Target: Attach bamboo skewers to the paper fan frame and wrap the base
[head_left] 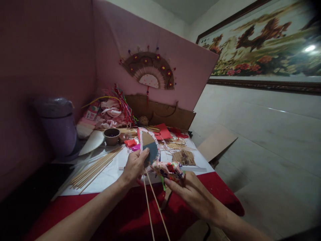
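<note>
My left hand [133, 167] is closed on a half-round cardboard piece [149, 152], its thumb pressed on the face. The piece is tan above and dark grey below, with a pale fabric-wrapped rim. Two thin sticks [153, 204] run from just below this hand toward me. To the right, my right hand [187, 189] is closed on a floral fabric-covered piece [168, 169], which sits against the lower right of the cardboard piece. Whether the two pieces are joined I cannot tell. A green strip [163, 184] hangs beneath the floral piece.
Bamboo sticks [96, 169] lie on the white sheet [112, 184] at left. Behind them are a bowl [111, 136], ribbons [112, 112] and red paper [162, 131]. A twine-wrapped cardboard [184, 157] lies right. A decorated fan [149, 68] is on the upright pink board [185, 73].
</note>
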`<action>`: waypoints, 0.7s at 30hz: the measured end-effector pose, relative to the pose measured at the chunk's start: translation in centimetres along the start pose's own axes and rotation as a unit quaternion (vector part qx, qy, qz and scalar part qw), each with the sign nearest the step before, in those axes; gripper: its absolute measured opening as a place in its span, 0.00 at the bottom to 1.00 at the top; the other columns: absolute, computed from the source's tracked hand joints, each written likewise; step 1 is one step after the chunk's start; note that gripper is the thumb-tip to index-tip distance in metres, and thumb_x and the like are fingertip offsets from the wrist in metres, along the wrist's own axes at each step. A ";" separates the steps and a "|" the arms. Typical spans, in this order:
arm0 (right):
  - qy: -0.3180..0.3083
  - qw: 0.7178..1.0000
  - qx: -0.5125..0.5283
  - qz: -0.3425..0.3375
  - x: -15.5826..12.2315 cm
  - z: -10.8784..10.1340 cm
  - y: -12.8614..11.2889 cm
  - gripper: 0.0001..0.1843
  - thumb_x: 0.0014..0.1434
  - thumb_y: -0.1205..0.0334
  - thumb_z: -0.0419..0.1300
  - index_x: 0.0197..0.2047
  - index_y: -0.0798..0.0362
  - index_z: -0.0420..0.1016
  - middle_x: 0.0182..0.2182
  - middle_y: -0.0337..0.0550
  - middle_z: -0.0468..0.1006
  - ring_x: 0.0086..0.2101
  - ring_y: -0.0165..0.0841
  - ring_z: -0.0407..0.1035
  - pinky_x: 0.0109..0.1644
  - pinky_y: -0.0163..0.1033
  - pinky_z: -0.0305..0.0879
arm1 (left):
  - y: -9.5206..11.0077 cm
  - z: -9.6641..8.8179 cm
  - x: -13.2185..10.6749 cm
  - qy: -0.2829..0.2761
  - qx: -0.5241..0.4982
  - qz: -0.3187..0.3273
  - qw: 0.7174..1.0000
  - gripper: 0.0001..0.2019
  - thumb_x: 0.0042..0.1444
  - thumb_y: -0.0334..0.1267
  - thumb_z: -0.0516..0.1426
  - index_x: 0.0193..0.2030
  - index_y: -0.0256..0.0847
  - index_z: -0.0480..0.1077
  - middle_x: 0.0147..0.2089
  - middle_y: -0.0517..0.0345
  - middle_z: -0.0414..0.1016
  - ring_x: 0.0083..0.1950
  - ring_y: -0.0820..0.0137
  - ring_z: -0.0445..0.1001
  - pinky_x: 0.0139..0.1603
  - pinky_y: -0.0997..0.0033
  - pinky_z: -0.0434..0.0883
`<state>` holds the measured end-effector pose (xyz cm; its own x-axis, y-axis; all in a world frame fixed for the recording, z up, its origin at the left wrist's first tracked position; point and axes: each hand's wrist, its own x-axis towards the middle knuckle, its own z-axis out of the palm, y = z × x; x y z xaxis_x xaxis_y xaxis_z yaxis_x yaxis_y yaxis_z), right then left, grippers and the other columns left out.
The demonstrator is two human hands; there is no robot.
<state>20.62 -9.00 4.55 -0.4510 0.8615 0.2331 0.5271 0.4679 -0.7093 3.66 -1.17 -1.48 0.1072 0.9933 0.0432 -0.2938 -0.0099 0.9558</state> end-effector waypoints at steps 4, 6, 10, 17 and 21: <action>-0.007 1.000 -0.006 0.012 -0.1 -0.1 -0.3 0.14 0.62 0.59 0.52 0.49 0.49 0.72 0.35 0.39 0.76 0.38 0.34 0.68 0.50 0.40 0.63 | -0.3 -0.2 0.1 0.015 -0.017 0.004 1.000 0.18 0.46 0.53 0.58 0.23 0.38 0.67 0.11 0.64 0.61 0.13 0.75 0.60 0.13 0.77 0.53; -0.010 1.000 -0.002 0.008 -0.2 -0.1 -0.2 0.13 0.62 0.60 0.52 0.47 0.49 0.73 0.35 0.39 0.76 0.38 0.34 0.69 0.50 0.40 0.63 | -0.4 -0.2 0.2 0.025 -0.014 0.009 1.000 0.18 0.47 0.52 0.58 0.23 0.38 0.67 0.11 0.64 0.61 0.13 0.74 0.60 0.13 0.77 0.54; -0.009 1.000 0.008 -0.006 -0.4 0.4 0.2 0.11 0.62 0.60 0.51 0.42 0.49 0.74 0.35 0.38 0.77 0.37 0.32 0.69 0.49 0.39 0.63 | -0.4 -0.1 0.3 0.030 -0.001 0.017 0.999 0.17 0.48 0.52 0.57 0.24 0.37 0.69 0.14 0.61 0.66 0.13 0.76 0.60 0.13 0.77 0.55; 0.002 0.999 0.002 -0.043 -0.1 0.4 -0.4 0.12 0.62 0.61 0.50 0.42 0.48 0.75 0.34 0.39 0.77 0.35 0.32 0.71 0.45 0.38 0.66 | -0.5 -0.3 0.4 0.031 0.009 0.026 0.999 0.18 0.50 0.52 0.56 0.25 0.37 0.68 0.14 0.61 0.66 0.12 0.77 0.59 0.13 0.78 0.54; 0.015 0.999 0.007 -0.042 -0.1 0.4 -0.1 0.13 0.62 0.60 0.51 0.47 0.47 0.73 0.37 0.40 0.77 0.39 0.33 0.71 0.49 0.40 0.64 | -0.3 -0.2 0.3 0.039 0.013 0.020 0.999 0.17 0.49 0.51 0.57 0.23 0.37 0.68 0.13 0.62 0.65 0.11 0.77 0.57 0.12 0.77 0.52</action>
<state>20.29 -9.19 4.39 -0.4717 0.8250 0.3113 0.4776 0.5358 -0.6963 3.61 -0.89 -1.78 0.0219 0.9980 0.0590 -0.2716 -0.0509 0.9611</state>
